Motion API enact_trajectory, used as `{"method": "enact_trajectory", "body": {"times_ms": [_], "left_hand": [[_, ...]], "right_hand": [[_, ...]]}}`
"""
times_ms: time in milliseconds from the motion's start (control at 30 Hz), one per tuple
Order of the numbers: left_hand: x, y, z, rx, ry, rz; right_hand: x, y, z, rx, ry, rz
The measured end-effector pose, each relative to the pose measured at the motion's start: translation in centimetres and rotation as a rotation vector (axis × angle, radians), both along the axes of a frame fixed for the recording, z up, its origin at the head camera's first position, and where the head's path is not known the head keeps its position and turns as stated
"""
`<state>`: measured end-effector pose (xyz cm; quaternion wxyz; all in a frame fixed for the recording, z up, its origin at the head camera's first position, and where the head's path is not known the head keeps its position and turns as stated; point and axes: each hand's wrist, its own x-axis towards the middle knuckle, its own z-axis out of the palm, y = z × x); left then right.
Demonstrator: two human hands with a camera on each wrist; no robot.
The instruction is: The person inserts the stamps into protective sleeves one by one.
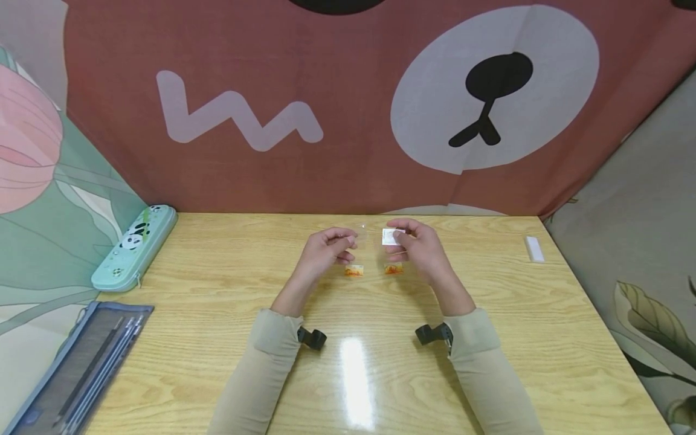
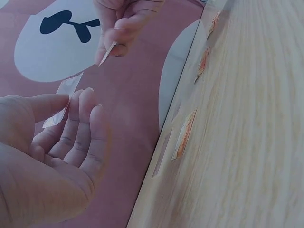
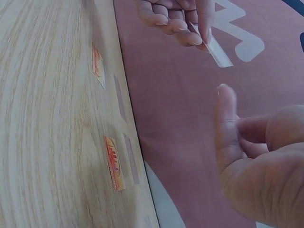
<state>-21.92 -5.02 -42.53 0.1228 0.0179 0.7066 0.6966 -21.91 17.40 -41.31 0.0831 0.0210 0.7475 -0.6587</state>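
My left hand (image 1: 329, 246) pinches a small clear plastic piece (image 2: 62, 102) between thumb and fingertips, held up above the table. Across from it, my right hand (image 1: 421, 244) grips a small white square card (image 1: 390, 236), thumb over its face. In the left wrist view that card appears nearly edge-on. A gap separates the two held pieces. Below the hands, two small orange-and-yellow cards lie on the table, one card (image 1: 354, 270) near the left fingers and the other card (image 3: 114, 164) under the right hand. A further orange piece (image 2: 213, 23) shows farther off in the left wrist view.
A mint panda pencil case (image 1: 136, 248) lies at the table's left back corner. In front of it is a blue-edged mesh pouch (image 1: 92, 368) with pencils inside. A white block (image 1: 534, 249) sits at the right. A brown bear-print cloth (image 1: 244, 175) rises behind the table.
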Motion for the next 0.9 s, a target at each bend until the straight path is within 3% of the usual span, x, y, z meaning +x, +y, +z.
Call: {"method": "enact_trajectory", "body": {"times_ms": [233,633,733,900], "left_hand": [[0.04,0.0,0.13,-0.003,0.01,0.0],[-0.24,0.03,-0.04,0.046,-0.009,0.025],[-0.29,-0.13,-0.08,0.109,-0.041,0.018],[-0.25,-0.48,0.03,0.293,-0.131,-0.021]], "right_hand": [[0.1,0.0,0.33,-0.051,0.012,-0.046],[0.1,0.18,0.1,0.029,0.055,-0.023],[0.21,-0.03,0.31,-0.01,0.062,-0.003],[0.45,-0.41,0.65,-0.1,0.06,0.027]]}}
